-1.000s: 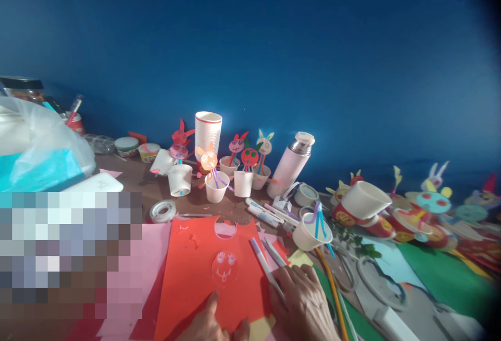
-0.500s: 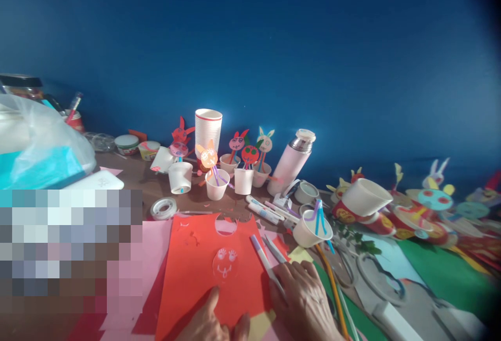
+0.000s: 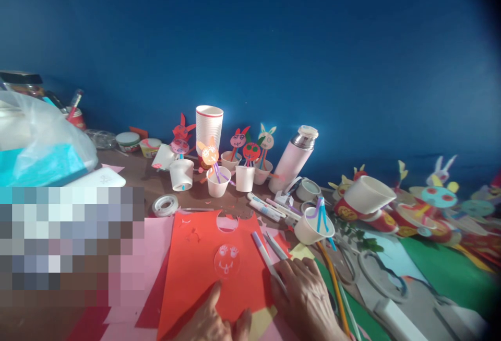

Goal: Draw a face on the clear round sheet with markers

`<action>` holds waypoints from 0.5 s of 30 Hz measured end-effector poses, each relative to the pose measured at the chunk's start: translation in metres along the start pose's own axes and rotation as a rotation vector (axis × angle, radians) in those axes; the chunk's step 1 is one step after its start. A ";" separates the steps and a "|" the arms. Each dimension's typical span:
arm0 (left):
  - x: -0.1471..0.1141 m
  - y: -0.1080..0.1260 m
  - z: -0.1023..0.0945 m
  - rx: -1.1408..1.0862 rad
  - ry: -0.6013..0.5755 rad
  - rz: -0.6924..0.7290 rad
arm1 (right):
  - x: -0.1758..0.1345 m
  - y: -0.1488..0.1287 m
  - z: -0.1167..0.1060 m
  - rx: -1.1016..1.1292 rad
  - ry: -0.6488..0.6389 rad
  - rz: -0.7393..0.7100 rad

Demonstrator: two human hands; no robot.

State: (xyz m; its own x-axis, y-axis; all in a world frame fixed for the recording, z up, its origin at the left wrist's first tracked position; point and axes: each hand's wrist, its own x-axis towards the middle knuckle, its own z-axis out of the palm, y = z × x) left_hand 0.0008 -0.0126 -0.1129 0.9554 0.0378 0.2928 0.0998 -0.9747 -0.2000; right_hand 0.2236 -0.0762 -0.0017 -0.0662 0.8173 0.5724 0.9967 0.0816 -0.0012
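Observation:
My left hand (image 3: 214, 321) lies on a red paper sheet (image 3: 195, 262) at the bottom edge, thumb stretched up towards a red paper disc with a white face drawn on it (image 3: 227, 261). It holds nothing. To the right, my right hand (image 3: 307, 299) rests on the paper's edge with its fingers closed over a white marker (image 3: 266, 257), whose tip points up and left, next to the disc. A second pen (image 3: 277, 246) lies beside the marker.
White paper cups with paper animal faces on straws (image 3: 218, 174) stand in the middle, with a cup stack (image 3: 209, 127), pink flask (image 3: 293, 159), tape roll (image 3: 165, 205) and tipped cup with straws (image 3: 313, 226). More paper figures (image 3: 430, 200) crowd the right. A plastic bag (image 3: 39, 142) sits left.
The view has shifted slightly, so everything sits a little higher and to the right. My left thumb has crept a little towards the disc. My right hand keeps the marker in place.

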 end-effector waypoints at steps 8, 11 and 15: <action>-0.001 -0.005 -0.009 0.188 0.018 0.065 | 0.000 0.000 0.001 0.012 0.007 0.006; -0.003 -0.006 -0.003 0.256 0.020 0.090 | 0.000 0.000 0.002 0.013 0.019 -0.001; 0.000 -0.008 0.005 0.259 -0.096 0.148 | 0.001 0.001 0.001 0.018 0.026 -0.020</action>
State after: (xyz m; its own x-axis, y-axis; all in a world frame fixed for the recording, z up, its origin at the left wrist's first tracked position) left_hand 0.0009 -0.0040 -0.1157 0.9854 -0.0675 0.1561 0.0139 -0.8830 -0.4692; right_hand 0.2246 -0.0745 -0.0016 -0.0847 0.8000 0.5940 0.9941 0.1085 -0.0045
